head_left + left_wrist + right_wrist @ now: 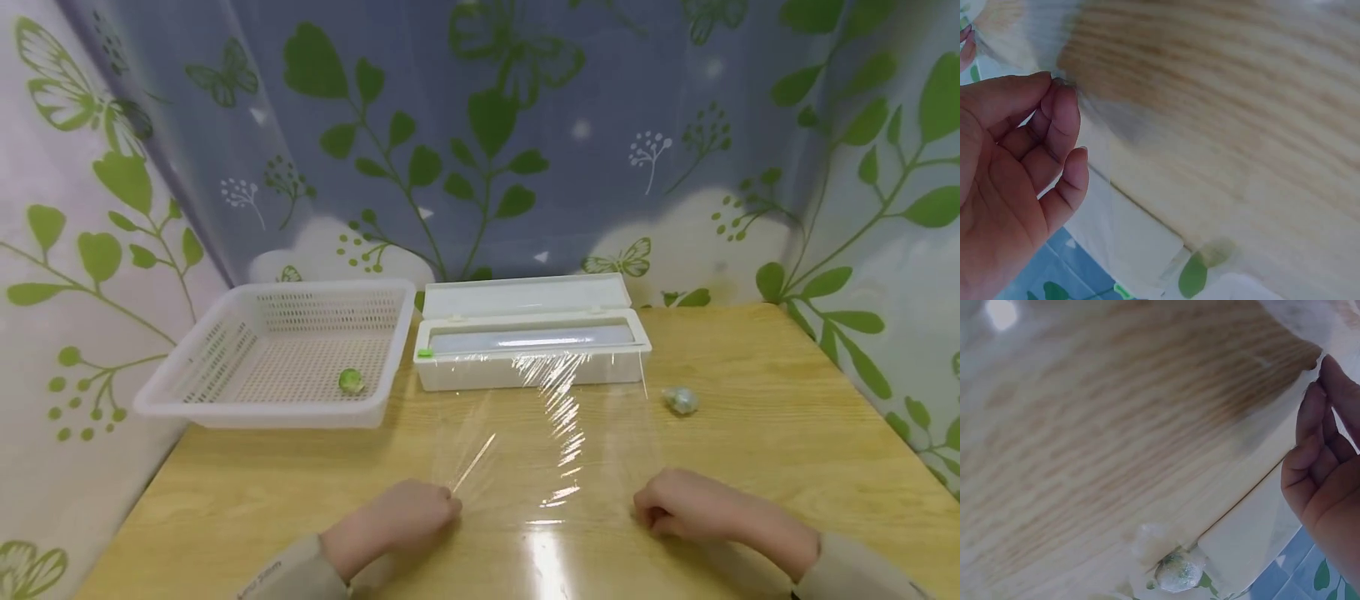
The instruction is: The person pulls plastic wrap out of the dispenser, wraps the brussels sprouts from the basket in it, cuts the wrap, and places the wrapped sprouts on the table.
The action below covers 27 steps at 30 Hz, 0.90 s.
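Observation:
A sheet of clear plastic wrap point(517, 450) stretches from a white dispenser box point(532, 373) toward the front of the table. Its near left corner is pinched between thumb and fingers of my left hand point(408, 515). On the other side my right hand point(693, 504) pinches the near right corner. Both wrist views show the thumb and fingertips meeting at the film's edge, with the left hand point(1022, 144) and right hand point(1335, 444) close up. Inside the box, whose lid point(525, 295) stands raised at the back, lies the roll point(532, 337).
At the left stands a white perforated basket point(262, 410) with a small green Brussels sprout point(350, 381) inside. A small film-wrapped ball point(680, 400) lies on the wooden table point(780, 433) to the right of the box. Patterned curtains point(420, 125) hang behind and on both sides.

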{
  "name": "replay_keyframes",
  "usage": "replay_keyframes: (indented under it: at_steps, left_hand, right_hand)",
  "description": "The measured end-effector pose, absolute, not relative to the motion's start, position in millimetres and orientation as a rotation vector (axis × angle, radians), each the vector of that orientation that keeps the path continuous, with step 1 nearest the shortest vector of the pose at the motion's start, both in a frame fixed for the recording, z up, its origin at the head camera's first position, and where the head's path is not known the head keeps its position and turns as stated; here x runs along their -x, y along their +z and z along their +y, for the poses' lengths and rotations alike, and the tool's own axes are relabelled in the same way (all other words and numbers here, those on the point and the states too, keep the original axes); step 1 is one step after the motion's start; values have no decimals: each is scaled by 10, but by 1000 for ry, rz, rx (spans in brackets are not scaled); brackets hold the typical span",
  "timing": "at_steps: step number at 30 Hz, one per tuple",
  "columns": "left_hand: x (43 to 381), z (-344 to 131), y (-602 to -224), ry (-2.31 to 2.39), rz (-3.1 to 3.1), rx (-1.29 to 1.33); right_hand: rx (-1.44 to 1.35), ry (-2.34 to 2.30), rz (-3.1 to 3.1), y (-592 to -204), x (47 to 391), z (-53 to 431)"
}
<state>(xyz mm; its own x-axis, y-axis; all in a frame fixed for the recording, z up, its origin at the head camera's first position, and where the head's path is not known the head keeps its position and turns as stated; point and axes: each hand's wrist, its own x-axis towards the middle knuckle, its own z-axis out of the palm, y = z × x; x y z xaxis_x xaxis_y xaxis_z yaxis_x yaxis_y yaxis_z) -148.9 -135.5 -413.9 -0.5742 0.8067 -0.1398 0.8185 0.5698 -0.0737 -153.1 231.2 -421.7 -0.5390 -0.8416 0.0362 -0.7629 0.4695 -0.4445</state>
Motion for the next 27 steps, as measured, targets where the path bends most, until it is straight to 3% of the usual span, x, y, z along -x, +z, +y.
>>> replay_keyframes:
  at_steps: [9,17,21,24,27]
  left_hand:
    - [1488,-1304,-4096,-378,2757,-1451]
    - [1585,-1277,-4010,17,2572,-1175]
    - [1672,-1268,-4030,185,2525,-1042]
    - [1702,-1273,-4078,229,2544,-1040]
    - [1707,-1289,-4148,230,2543,-1070]
  right_hand:
    - [1335,-663,2484,-4250,1541,2315]
    - [1254,-758,2461,-4225,1532,2335]
    - [1086,-824,2437,-4193,1541,2323]
    - [1012,-859,2439,-4219,1554,2308]
    - [1105,-836,2478,-4288,1545,2304]
